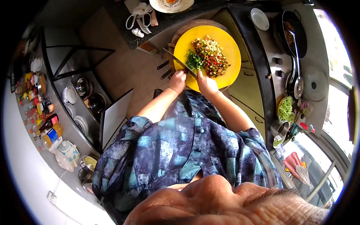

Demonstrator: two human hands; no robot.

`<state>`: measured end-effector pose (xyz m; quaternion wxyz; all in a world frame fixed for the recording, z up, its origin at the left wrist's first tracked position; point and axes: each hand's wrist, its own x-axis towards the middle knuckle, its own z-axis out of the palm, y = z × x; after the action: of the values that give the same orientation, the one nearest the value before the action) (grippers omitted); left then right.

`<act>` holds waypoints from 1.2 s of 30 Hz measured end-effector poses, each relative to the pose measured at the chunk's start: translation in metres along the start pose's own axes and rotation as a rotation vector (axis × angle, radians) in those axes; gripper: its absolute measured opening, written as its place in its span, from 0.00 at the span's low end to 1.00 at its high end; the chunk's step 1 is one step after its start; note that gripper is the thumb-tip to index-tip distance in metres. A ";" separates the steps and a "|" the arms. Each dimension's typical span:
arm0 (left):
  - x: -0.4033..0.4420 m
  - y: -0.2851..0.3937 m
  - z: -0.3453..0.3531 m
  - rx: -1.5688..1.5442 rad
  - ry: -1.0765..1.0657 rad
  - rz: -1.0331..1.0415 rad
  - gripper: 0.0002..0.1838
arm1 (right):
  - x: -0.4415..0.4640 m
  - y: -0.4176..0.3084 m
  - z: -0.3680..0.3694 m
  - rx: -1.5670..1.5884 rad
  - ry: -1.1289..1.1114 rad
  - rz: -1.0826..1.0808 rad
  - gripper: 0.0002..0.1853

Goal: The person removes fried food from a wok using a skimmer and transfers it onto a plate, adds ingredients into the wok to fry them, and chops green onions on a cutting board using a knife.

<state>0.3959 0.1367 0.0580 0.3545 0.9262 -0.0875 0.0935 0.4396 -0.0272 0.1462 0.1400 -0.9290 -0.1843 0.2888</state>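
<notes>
A round yellow cutting board (232,48) lies below me, with chopped green pieces (194,60) beside a heap of diced red, green and pale vegetables (213,56). A kitchen knife (180,62) slants over the board's left side, its tip pointing up and left. My right hand (206,83) is closed round the knife's near end at the board's front edge. Close to the blade, my left hand (177,80) has its fingers curled together; whether they pinch the blade or something small cannot be made out.
At right, a wok (288,22) with a ladle (296,45) sits by a glass lid (314,83). Shredded greens (285,110) and a metal pot (279,129) stand nearer. Scissors (131,21) and a plate (171,5) are at the back. Bottles (52,135) line the left counter.
</notes>
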 end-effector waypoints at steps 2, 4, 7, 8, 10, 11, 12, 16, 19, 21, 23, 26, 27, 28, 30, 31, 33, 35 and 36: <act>0.002 0.004 0.002 -0.025 -0.060 0.022 0.10 | 0.015 -0.007 -0.004 -0.010 0.068 -0.012 0.10; 0.006 0.007 0.004 -0.126 -0.031 -0.006 0.10 | 0.015 -0.011 -0.014 0.050 0.125 0.023 0.10; 0.029 0.017 0.001 -0.149 0.083 -0.046 0.10 | -0.007 -0.007 -0.030 0.156 0.324 0.103 0.10; 0.041 0.021 -0.004 -0.130 0.136 -0.053 0.10 | -0.016 -0.003 -0.034 0.182 0.404 0.114 0.12; 0.064 0.026 -0.013 -0.091 0.095 -0.152 0.17 | -0.019 0.009 -0.039 0.209 0.483 0.169 0.18; 0.071 0.031 -0.017 -0.062 0.068 -0.195 0.20 | -0.018 0.015 -0.037 0.217 0.535 0.134 0.18; 0.074 0.027 -0.009 -0.076 -0.045 -0.234 0.23 | -0.017 0.020 -0.031 0.179 0.542 0.183 0.20; 0.080 0.028 0.004 -0.141 -0.136 -0.173 0.22 | -0.017 0.033 -0.001 0.128 0.519 0.229 0.25; 0.081 0.042 0.012 -0.050 -0.161 -0.199 0.14 | -0.025 0.041 0.019 0.125 0.570 0.136 0.26; 0.080 0.046 0.021 -0.036 -0.192 -0.180 0.08 | -0.033 0.035 0.018 0.042 0.569 0.135 0.27; 0.076 0.044 0.052 -0.201 -0.126 -0.393 0.06 | -0.035 0.037 0.015 0.013 0.553 0.041 0.26; 0.083 0.058 0.011 -0.153 -0.320 -0.391 0.07 | -0.038 0.043 0.014 0.017 0.538 -0.026 0.25; 0.081 0.053 0.022 -0.331 -0.241 -0.531 0.08 | -0.039 0.044 0.014 0.025 0.539 -0.051 0.24; 0.079 0.050 0.030 -0.511 -0.156 -0.666 0.10 | -0.040 0.047 0.015 0.033 0.539 -0.076 0.24; 0.076 0.048 0.033 -0.363 -0.126 -0.581 0.10 | -0.037 0.056 0.016 0.066 0.551 -0.116 0.22; 0.075 0.045 0.034 -0.286 -0.108 -0.542 0.11 | -0.039 0.059 0.013 0.115 0.563 -0.129 0.21; 0.072 0.026 0.039 -0.384 0.028 -0.583 0.10 | -0.032 0.049 0.008 0.202 0.588 -0.126 0.20; 0.070 0.015 0.017 -0.756 -0.077 -0.779 0.09 | -0.028 0.038 0.006 0.222 0.627 -0.216 0.20; 0.065 0.017 0.011 -1.105 -0.083 -0.880 0.08 | -0.033 0.041 0.010 0.234 0.652 -0.206 0.19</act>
<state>0.4559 0.1108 0.0757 0.7740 0.5629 0.2470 -0.1519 0.4192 -0.0761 0.1390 0.3253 -0.9265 -0.1882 -0.0188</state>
